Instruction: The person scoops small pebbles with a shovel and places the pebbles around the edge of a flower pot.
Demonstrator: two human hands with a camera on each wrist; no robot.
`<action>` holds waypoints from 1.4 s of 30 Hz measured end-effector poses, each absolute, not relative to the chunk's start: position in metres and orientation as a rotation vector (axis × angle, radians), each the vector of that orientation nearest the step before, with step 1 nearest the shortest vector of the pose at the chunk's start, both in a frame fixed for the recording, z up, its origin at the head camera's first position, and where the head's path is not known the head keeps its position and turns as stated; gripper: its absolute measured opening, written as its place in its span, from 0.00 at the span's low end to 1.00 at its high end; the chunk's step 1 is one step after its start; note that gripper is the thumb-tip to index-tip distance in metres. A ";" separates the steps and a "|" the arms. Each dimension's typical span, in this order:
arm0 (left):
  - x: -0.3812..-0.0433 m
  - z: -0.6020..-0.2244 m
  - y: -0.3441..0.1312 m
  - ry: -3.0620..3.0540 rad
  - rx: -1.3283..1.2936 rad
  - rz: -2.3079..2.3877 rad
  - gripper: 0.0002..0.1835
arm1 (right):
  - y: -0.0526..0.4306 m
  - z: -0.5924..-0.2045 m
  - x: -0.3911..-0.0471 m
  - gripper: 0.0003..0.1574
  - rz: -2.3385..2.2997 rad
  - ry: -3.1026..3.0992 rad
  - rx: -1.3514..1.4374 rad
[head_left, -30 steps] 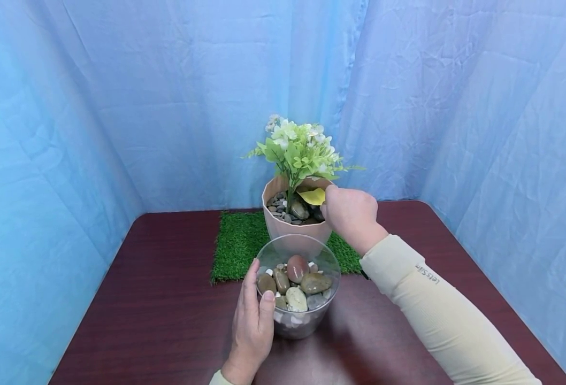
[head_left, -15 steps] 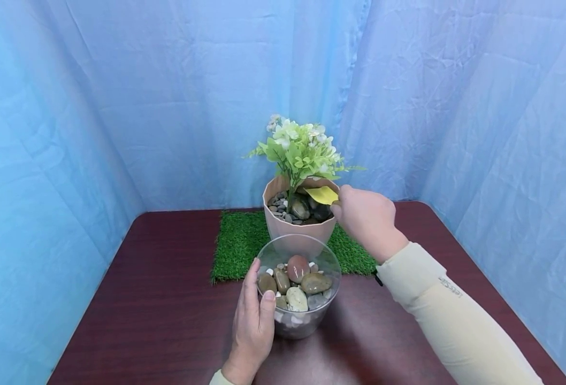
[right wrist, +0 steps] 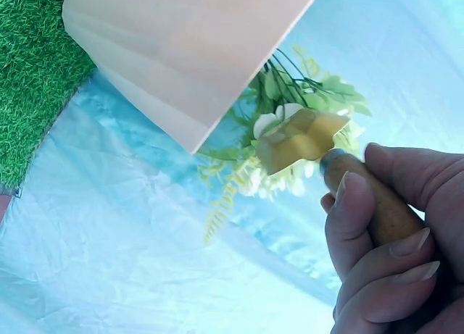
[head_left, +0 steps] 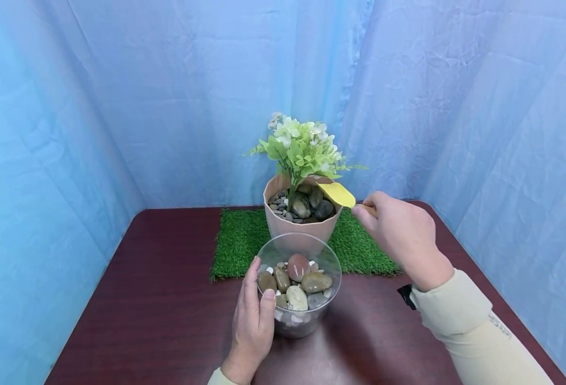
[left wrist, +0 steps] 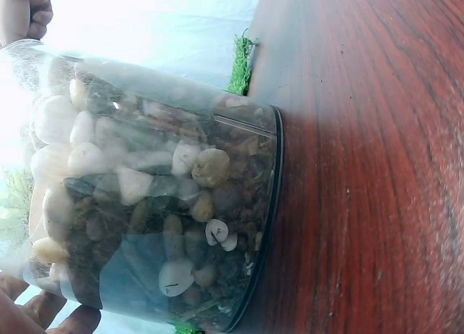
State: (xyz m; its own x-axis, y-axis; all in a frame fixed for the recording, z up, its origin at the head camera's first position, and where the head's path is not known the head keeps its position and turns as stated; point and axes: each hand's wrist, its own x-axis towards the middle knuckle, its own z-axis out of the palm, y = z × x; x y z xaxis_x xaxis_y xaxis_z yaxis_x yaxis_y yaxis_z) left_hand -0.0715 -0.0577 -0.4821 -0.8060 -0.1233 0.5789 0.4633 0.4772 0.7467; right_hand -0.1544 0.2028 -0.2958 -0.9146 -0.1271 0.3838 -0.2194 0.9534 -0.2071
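Observation:
My right hand grips the wooden handle of a small trowel with a yellow blade. The blade is tilted over the right rim of a pale pink flowerpot. Large dark stones, small pebbles and an artificial plant with white flowers fill the pot. In front of it stands a clear round vase with smooth stones on top and brown gravel low in its side. My left hand rests against the vase's left wall, fingers mostly straight, thumb at the near rim.
The pot stands on a green artificial grass mat near the far edge of the dark red wooden table. Blue cloth hangs behind and on both sides. A black band shows at my right cuff.
My right hand has drawn the trowel back to the right and slightly toward me, from inside the pot to over its rim. The left hand and vase have stayed put.

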 end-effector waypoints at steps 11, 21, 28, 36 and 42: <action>-0.072 -0.482 -0.059 -2.152 -0.289 -1.327 0.34 | 0.206 -0.290 -0.128 0.19 0.406 -2.598 0.396; -0.071 -0.479 -0.059 -2.200 -0.258 -1.335 0.34 | 0.199 -0.283 -0.112 0.07 0.383 -2.643 0.579; -0.072 -0.479 -0.059 -2.197 -0.258 -1.340 0.34 | 0.195 -0.279 -0.110 0.05 0.329 -2.743 0.660; -0.073 -0.480 -0.059 -2.193 -0.265 -1.356 0.34 | 0.193 -0.279 -0.110 0.05 0.182 -2.717 0.755; -0.073 -0.480 -0.060 -2.181 -0.275 -1.359 0.33 | 0.189 -0.277 -0.111 0.12 0.062 -2.672 0.790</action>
